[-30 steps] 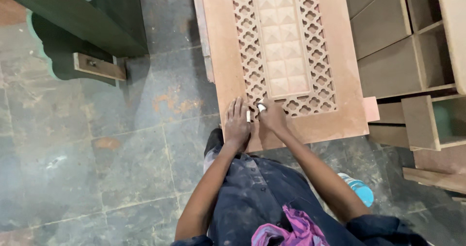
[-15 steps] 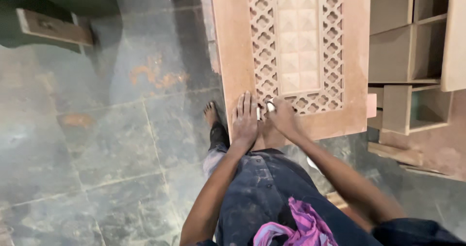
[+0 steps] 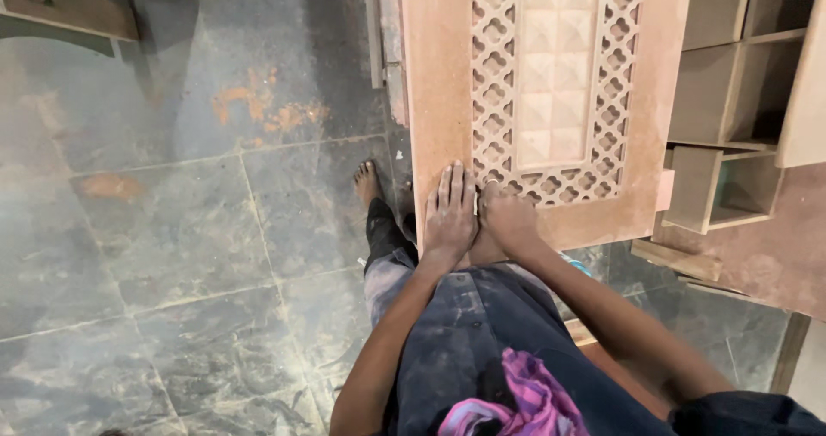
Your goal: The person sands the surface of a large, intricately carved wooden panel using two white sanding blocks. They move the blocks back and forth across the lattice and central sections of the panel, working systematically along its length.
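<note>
Grey stone floor tiles [image 3: 181, 229], dusty and stained with orange patches, fill the left half of the frame. Seen from above, a person stands at the lower centre in dark dusty trousers, with one bare foot [image 3: 367, 182] on the tiles and a purple cloth [image 3: 516, 401] tucked at the waist.

At upper centre lies a carved wooden panel [image 3: 439, 83], pale reddish brown, with a lattice border of cut-out clover shapes around a middle field of raised pyramid squares. Its near edge reaches the person's legs.

The left hand [image 3: 449, 216] lies flat on the panel's lower edge, palm down, fingers straight and close together, gripping nothing. The right hand [image 3: 509, 221] sits just beside it, touching it, fingers curled against the lattice at the lower border; whether they hold anything cannot be told.

Open wooden box shelves [image 3: 731, 100] fill the right side of the frame, and a wooden piece [image 3: 69, 6] lies at upper left.
</note>
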